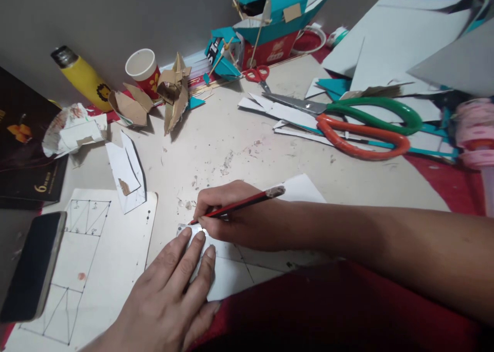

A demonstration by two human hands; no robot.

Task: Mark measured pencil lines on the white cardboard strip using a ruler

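Note:
A red and black pencil (243,203) is pinched in my right hand (239,215), its tip down at the upper left end of a white paper piece (227,277). Lines are drawn on that paper. My left hand (173,285) lies with its fingers spread, the fingertips pressing on the paper and on a small clear strip (183,228), perhaps a ruler, mostly hidden under the fingers. Left of my left hand is a white sheet (116,249) with a drawn pattern of rectangles and triangles.
A phone (33,267) lies on the sheet's left side. Large scissors (363,130) rest on paper scraps at the right. Behind stand a yellow bottle (85,79), a paper cup (142,71), cardboard models (173,94) and a teal boat model (270,28).

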